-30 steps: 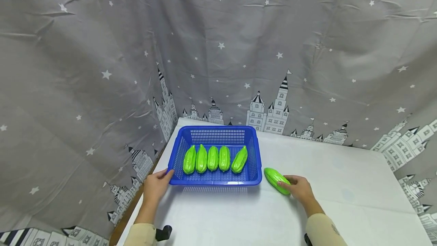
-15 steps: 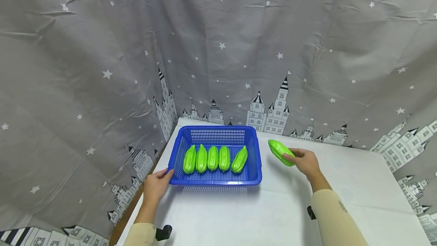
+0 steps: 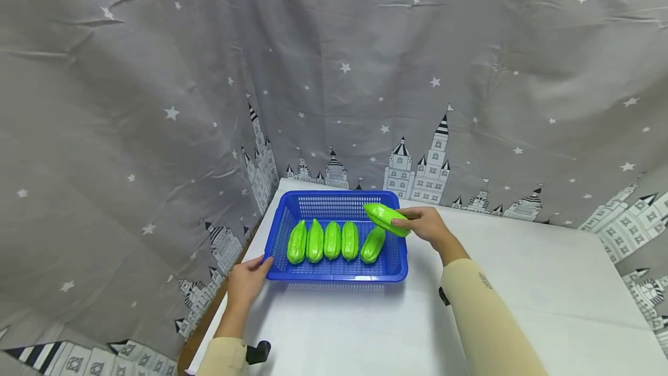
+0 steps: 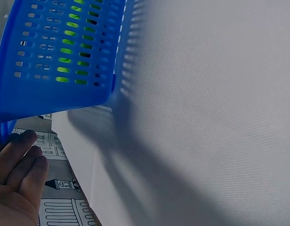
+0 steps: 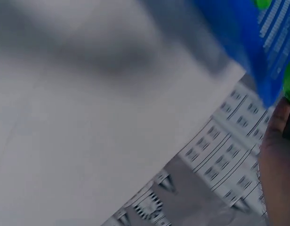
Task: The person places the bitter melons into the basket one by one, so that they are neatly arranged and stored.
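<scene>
A blue plastic basket (image 3: 334,277) stands on the white table. Inside it several glossy, bright green, ridged toy vegetables (image 3: 332,241) lie in a row, pointing away from me. At the basket's front left corner my left hand (image 3: 246,282) holds the rim; the left wrist view shows those fingers (image 4: 33,181) beside the rim's end. My right hand (image 3: 429,226) grips another green toy vegetable (image 3: 385,217) by its near end. That one hangs tilted over the basket's right side, above the rightmost vegetable in the row and partly covering it.
A grey curtain (image 3: 313,45) printed with stars and castles hangs behind the table and along its left side. White table surface (image 3: 355,329) extends in front of the basket and to its right.
My right hand has lifted the green toy vegetable off the table and carried it left, from beside the basket to over its right side. The left hand still holds the rim.
</scene>
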Demonstrator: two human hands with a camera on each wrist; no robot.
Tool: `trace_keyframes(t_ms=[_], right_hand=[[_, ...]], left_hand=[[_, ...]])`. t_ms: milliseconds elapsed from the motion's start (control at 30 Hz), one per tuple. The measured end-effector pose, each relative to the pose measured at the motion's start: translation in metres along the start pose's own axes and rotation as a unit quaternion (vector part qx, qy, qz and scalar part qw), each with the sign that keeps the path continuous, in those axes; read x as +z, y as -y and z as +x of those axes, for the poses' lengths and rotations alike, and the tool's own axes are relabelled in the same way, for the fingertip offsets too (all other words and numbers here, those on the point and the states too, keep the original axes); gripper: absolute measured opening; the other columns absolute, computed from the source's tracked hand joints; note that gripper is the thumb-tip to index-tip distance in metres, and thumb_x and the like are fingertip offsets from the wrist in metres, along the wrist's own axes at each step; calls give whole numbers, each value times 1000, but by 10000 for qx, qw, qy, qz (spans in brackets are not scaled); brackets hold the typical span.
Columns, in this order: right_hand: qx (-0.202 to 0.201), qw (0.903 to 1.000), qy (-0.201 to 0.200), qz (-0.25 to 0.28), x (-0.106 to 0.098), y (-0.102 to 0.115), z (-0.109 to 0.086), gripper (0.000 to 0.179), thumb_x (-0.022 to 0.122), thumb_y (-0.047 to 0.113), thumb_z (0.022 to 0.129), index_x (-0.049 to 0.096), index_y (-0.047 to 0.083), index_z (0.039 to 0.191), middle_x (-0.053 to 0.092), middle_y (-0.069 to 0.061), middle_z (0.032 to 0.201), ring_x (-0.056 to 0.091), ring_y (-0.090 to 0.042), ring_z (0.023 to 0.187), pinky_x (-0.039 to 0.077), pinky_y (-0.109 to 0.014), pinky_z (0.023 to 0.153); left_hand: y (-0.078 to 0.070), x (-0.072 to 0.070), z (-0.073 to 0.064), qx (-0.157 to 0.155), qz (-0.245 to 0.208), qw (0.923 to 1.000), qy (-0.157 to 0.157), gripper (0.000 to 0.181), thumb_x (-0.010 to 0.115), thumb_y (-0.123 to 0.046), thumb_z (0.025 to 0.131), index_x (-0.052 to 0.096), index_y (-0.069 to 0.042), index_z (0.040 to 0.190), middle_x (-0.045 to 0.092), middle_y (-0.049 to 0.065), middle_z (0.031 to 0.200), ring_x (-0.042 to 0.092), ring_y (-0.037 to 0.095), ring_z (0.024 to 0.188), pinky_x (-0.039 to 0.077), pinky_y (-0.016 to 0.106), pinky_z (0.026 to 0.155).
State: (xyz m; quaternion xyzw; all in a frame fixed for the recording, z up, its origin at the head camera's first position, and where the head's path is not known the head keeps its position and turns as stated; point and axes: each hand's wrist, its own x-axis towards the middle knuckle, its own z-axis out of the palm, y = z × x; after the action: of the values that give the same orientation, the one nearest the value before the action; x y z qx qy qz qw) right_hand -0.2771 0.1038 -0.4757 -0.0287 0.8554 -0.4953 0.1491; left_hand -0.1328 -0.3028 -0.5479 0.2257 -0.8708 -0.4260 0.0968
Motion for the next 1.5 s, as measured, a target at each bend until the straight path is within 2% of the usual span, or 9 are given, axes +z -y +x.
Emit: trace_keyframes(t_ms=[200,333,467,633,800,1100,1300,1433,1500], right_hand=[[-119,9972,683,-284,46,25,5,43,79,32,89,72,10,125,64,-14,133,53,-37,129,39,-56,108],[-317,9913,1166,-527,77,38,4,39,80,28,89,74,9,122,64,-12,133,52,-35,130,41,-51,108],[-521,9845,1446,-847,102,43,5,38,82,29,87,75,10,120,66,-10,130,53,-33,130,43,-48,107],[-691,9782,1588,-1148,117,45,4,40,82,30,86,75,9,120,70,-7,124,55,-32,127,43,-48,107],[-705,9744,1845,-1072,121,43,0,45,80,29,89,70,7,127,68,-8,127,55,-33,128,44,-49,106],[-632,9809,1556,-978,119,34,1,49,81,29,87,69,7,129,68,-9,128,56,-32,127,44,-48,107],[-647,9864,1270,-822,120,29,-1,55,80,35,87,66,7,133,66,-9,132,57,-31,127,44,-48,107],[-692,9935,899,-73,111,30,-5,60,81,36,87,63,7,136,62,-9,138,54,-32,130,43,-47,107],[-755,9941,662,402,102,29,-6,63,81,36,86,61,8,139,59,-10,141,52,-32,133,42,-46,109]], left_hand=[[-6,8,-1,-10,-93,9999,46,49,70,-36,95,68,3,125,68,23,119,61,44,117,49,56,95],[-9,14,0,66,-145,9999,53,48,72,-34,95,68,2,125,69,22,116,63,42,114,51,54,93],[-13,18,1,130,-197,9997,15,46,72,-33,94,69,2,124,70,21,115,65,41,112,53,53,91],[-17,22,3,124,-216,9997,35,46,72,-34,94,69,1,123,70,21,115,66,39,112,54,52,89],[-18,23,3,37,-190,9998,34,46,72,-35,94,69,0,124,72,20,113,68,37,108,55,51,87],[-11,16,2,-26,-284,9996,3,48,71,-36,95,68,1,126,71,20,115,68,37,107,54,51,89],[-5,8,-1,-80,-138,9999,-29,48,71,-35,95,68,1,126,69,21,117,65,40,112,52,54,92],[-2,3,-1,-101,-45,9999,-21,49,70,-36,95,68,1,126,68,22,120,63,42,116,51,55,93],[1,0,-2,-110,4,9999,-16,50,70,-37,95,67,1,127,67,22,121,62,42,117,50,56,93]])
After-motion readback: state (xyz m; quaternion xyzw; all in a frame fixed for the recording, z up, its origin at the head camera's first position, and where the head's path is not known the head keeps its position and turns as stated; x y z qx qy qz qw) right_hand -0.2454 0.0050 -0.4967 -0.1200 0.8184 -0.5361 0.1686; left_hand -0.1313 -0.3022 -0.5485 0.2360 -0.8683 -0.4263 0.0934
